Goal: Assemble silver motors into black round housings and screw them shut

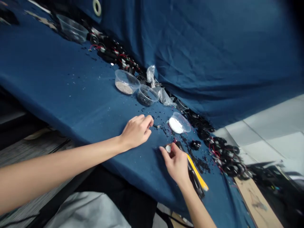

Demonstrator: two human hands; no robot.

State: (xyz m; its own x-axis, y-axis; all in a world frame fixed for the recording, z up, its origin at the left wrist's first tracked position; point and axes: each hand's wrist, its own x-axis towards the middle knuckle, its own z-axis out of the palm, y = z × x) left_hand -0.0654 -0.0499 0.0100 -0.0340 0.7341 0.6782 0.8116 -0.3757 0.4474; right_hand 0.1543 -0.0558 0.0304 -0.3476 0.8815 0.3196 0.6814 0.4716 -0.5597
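Note:
My right hand (174, 162) pinches a small black part (169, 148) with a white patch on it, low on the blue cloth. Beside that hand lie a yellow-edged strip (197, 172) and a long black tool (195, 181), partly hidden by my wrist. My left hand (136, 131) rests curled on the cloth (71, 91), its palm hidden. Just beyond it stands a clear plastic bowl of white powder (178, 123). Black granules (200, 164) are scattered near both hands, and a round black cap (195, 145) sits by my right hand.
Two more clear bowls, one of beige granules (124, 83) and one of dark granules (147, 96), stand farther along with a crumpled plastic bag (162, 96). Black round parts with red wires (225, 156) line the cloth's back edge. A blue backdrop (201, 47) rises behind.

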